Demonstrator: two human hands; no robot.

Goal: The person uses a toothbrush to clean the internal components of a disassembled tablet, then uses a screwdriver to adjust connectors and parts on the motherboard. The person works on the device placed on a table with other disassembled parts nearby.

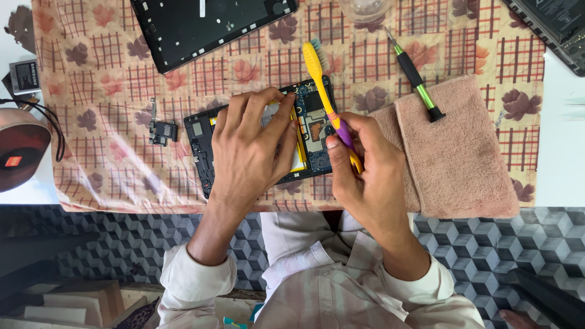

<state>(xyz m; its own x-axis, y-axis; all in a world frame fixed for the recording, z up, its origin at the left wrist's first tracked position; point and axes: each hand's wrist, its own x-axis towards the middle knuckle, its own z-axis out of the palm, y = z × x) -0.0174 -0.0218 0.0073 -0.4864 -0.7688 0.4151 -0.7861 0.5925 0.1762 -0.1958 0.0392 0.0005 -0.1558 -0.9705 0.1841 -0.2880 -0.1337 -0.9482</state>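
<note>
An opened tablet body [204,146] with its circuit board [314,131] and battery exposed lies on a patterned cloth [109,79]. My left hand [253,149] presses flat on it, fingers spread over the battery. My right hand [359,176] grips the purple-and-yellow handle of a toothbrush [317,70]. The brush points away from me, its bristle head past the tablet's far edge.
A green-and-black screwdriver [415,76] rests on a folded pink towel [463,152] to the right. A detached black screen panel [201,24] lies at the top. A small loose part [159,129] sits to the left. A red round speaker [18,155] and a battery [24,76] are at far left.
</note>
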